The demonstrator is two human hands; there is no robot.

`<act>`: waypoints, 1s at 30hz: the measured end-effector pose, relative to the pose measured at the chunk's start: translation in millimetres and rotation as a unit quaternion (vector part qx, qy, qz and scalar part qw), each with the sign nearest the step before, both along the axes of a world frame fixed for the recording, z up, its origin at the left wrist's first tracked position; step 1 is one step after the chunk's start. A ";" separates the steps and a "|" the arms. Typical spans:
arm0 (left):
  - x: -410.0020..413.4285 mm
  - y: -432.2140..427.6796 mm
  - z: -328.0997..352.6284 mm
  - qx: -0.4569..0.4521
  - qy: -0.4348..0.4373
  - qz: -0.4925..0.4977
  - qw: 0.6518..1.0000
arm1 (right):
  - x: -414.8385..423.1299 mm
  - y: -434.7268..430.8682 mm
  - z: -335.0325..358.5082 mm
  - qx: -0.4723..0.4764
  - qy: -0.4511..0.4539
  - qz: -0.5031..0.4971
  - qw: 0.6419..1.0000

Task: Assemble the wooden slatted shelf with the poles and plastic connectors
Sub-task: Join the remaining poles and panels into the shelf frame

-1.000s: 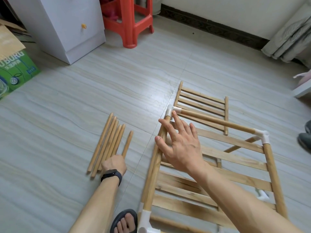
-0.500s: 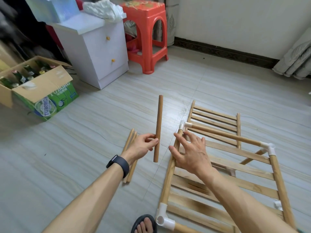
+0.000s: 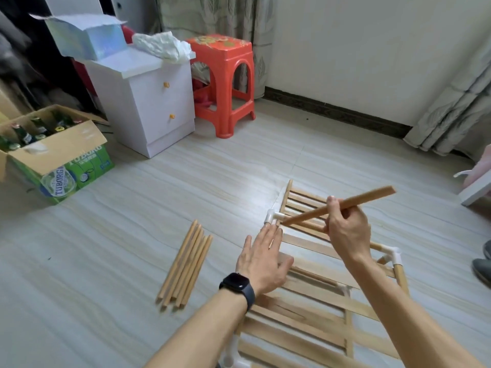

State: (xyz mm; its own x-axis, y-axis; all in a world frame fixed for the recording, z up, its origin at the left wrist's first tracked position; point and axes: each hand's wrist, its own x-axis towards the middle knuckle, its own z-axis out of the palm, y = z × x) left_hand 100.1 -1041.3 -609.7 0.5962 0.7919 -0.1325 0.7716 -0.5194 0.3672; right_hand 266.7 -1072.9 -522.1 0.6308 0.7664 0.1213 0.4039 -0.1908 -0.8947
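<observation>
A wooden slatted shelf frame [image 3: 313, 325] lies flat on the floor, with poles joined by white plastic connectors at the far left corner [image 3: 272, 217] and the right corner [image 3: 393, 254]. My right hand [image 3: 345, 229] grips a loose wooden pole [image 3: 372, 195], tilted, its lower end close to the far left connector. My left hand [image 3: 263, 258] lies with straight fingers on the frame's left pole, fingertips just below that connector. Several spare poles [image 3: 186, 264] lie in a bundle on the floor to the left.
A white two-drawer cabinet [image 3: 148, 102] and a red plastic stool [image 3: 225, 83] stand at the back. An open green beer carton [image 3: 55, 155] sits far left. A shoe [image 3: 482, 269] and a white board [image 3: 475, 189] are at the right edge.
The pole passed from my left hand to my right hand, which now holds it tilted over the far corner. My left hand moved right onto the frame. The camera tilted up.
</observation>
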 end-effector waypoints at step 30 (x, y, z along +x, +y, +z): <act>11.2 -5.2 -27.0 0.046 0.063 0.000 0.997 | -2.8 82.4 10.8 -0.099 -0.162 0.068 0.979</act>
State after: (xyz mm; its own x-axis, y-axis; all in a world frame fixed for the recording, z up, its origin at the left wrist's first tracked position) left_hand 111.2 -1046.6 -636.8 0.5800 0.8038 -0.1321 0.8080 -0.5472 0.2185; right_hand 263.9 -990.4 -511.3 0.4739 0.8697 0.1379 0.6941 -0.2726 -0.6662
